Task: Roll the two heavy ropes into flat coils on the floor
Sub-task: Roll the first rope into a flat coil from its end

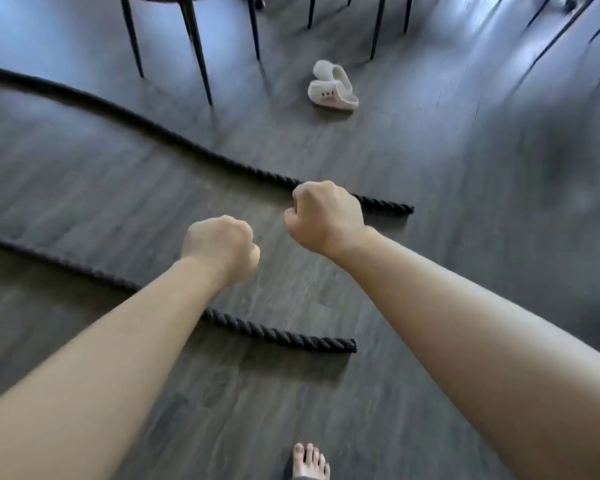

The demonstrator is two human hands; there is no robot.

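Head view: looking down at a dark wood-plank floor (430, 306), both bare forearms stretched forward.
Left hand (220, 249): closed in a fist above the floor, its grip curled shut and empty.
Right hand (326, 216): also a closed fist, grip shut on nothing visible; it hovered over the far rope near its end, and whether it touched the rope could not be told.
Far rope (174, 140): thick, black, twisted; it lay in a long loose wave from the left edge to a free end just right of the right hand.
Near rope (281, 336): the same kind, nearly straight, passing under the left forearm to a free end.
Progress: neither rope was coiled at all; both coils were left to make.
Containers: none seen.
Other things: white slippers (331, 86) beyond the ropes, black chair legs (198, 50) at the top, a bare foot (309, 460) at the bottom.
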